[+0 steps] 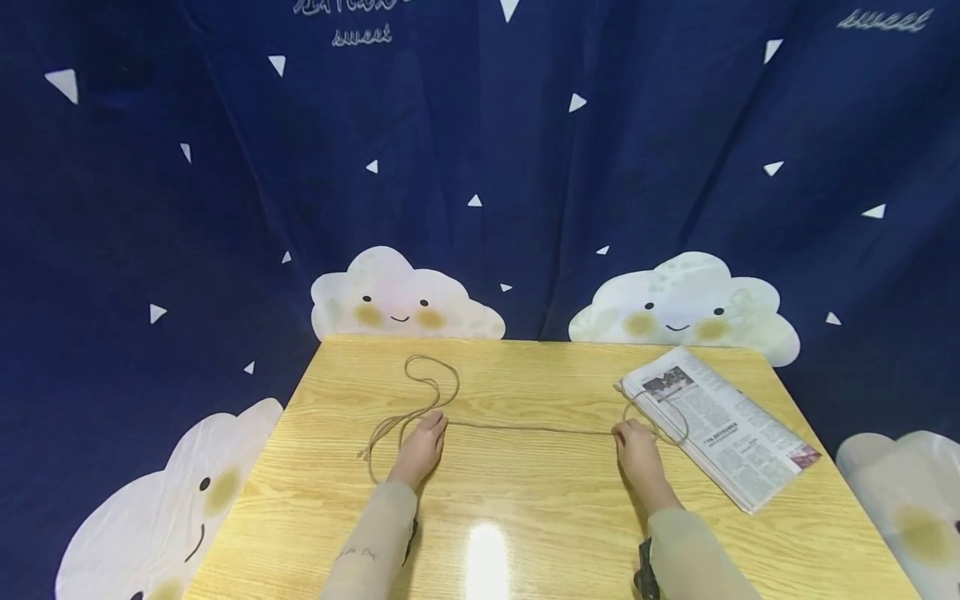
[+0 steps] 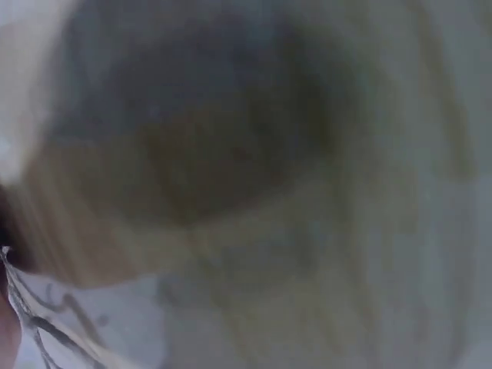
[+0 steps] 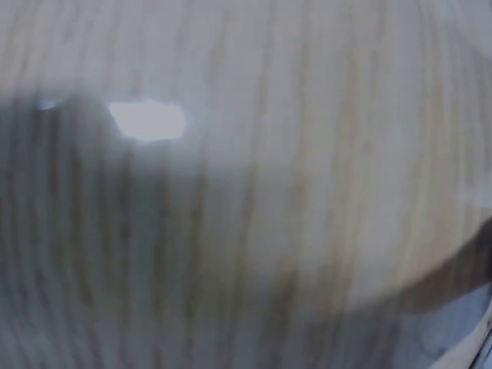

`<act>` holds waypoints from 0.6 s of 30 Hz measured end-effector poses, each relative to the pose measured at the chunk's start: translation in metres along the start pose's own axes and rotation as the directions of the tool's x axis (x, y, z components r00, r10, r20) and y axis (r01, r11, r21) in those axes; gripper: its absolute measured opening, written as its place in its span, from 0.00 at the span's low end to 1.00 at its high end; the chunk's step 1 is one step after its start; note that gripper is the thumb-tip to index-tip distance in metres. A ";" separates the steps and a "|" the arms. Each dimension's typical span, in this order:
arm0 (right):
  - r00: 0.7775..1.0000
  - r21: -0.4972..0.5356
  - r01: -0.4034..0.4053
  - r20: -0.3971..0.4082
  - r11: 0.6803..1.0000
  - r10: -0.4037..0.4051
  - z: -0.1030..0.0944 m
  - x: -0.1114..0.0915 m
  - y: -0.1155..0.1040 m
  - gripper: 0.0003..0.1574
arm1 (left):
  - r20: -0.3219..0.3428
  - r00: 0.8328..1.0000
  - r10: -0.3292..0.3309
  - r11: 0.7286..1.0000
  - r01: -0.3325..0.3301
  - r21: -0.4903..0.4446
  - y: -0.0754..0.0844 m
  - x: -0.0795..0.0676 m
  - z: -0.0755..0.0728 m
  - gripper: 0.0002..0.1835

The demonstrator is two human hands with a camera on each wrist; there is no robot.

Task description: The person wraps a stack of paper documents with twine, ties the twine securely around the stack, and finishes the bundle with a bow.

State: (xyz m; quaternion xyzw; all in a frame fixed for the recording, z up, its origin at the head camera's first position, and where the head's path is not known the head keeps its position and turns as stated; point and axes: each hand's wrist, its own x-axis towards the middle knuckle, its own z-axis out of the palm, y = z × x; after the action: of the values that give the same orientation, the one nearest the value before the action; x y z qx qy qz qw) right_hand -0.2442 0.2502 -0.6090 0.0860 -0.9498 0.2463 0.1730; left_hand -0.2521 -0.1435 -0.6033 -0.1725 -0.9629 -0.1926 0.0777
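A thin brown string [image 1: 525, 427] runs nearly straight across the table between both hands. My left hand [image 1: 422, 448] pinches it at the left, and loose loops of the string curl beyond and beside that hand. At the right, my right hand [image 1: 639, 454] pinches the other stretch, with a loop trailing over a folded newspaper [image 1: 723, 433]. In the left wrist view, strands of the string [image 2: 58, 334] show at the lower left corner beside a bit of the hand. The right wrist view shows mostly blurred tabletop.
The wooden table [image 1: 540, 517] has a bright light reflection near its front. Behind and around it hangs a dark blue curtain [image 1: 450, 125] with white triangles and smiling clouds. The newspaper lies slanted at the table's right side.
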 end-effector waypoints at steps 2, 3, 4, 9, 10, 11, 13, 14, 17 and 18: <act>1.000 -0.003 0.007 -0.006 1.000 -0.007 0.003 -0.002 0.001 0.06 | 0.035 0.999 -0.028 1.000 0.028 -0.013 -0.001 -0.003 -0.001 0.20; 1.000 -0.005 0.011 -0.009 1.000 -0.011 0.004 -0.003 0.000 0.08 | 0.048 0.998 -0.032 0.999 0.033 -0.019 -0.002 -0.004 0.000 0.21; 1.000 -0.009 0.015 -0.008 1.000 -0.015 0.004 -0.004 0.000 0.09 | 0.063 0.997 -0.035 0.999 0.037 -0.020 -0.004 -0.005 0.000 0.21; 1.000 -0.035 0.008 0.021 0.999 -0.007 0.006 -0.008 0.001 0.17 | 0.120 0.992 -0.029 0.999 0.031 -0.019 -0.010 -0.005 -0.001 0.24; 0.999 -0.040 0.001 0.033 0.999 0.000 0.006 -0.009 0.001 0.18 | 0.128 0.991 -0.027 0.999 0.030 -0.017 -0.010 -0.005 -0.001 0.24; 0.999 -0.043 -0.005 0.045 0.999 0.007 0.006 -0.009 0.002 0.19 | 0.137 0.990 -0.029 0.999 0.031 -0.015 -0.011 -0.005 -0.001 0.25; 0.997 -0.045 -0.017 0.070 0.999 0.020 0.006 -0.010 0.002 0.21 | 0.154 0.988 -0.033 0.999 0.035 -0.012 -0.013 -0.005 0.000 0.26; 0.997 -0.044 -0.022 0.079 0.999 0.025 0.006 -0.010 0.003 0.21 | 0.163 0.986 -0.038 0.999 0.040 -0.006 -0.013 -0.005 0.001 0.27; 0.994 -0.046 -0.029 0.103 0.999 0.033 0.006 -0.010 0.003 0.23 | 0.175 0.984 -0.037 0.999 0.039 -0.006 -0.014 -0.005 0.002 0.28; 0.993 -0.047 -0.030 0.109 0.998 0.035 0.005 -0.010 0.003 0.23 | 0.178 0.983 -0.033 0.999 0.034 -0.006 -0.013 -0.004 0.002 0.28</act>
State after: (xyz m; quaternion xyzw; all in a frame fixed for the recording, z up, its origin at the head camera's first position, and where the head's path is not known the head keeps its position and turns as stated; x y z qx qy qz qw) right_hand -0.2369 0.2508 -0.6182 0.0801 -0.9644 0.2224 0.1184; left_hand -0.2530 -0.1557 -0.6105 -0.1731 -0.9678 -0.1821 -0.0126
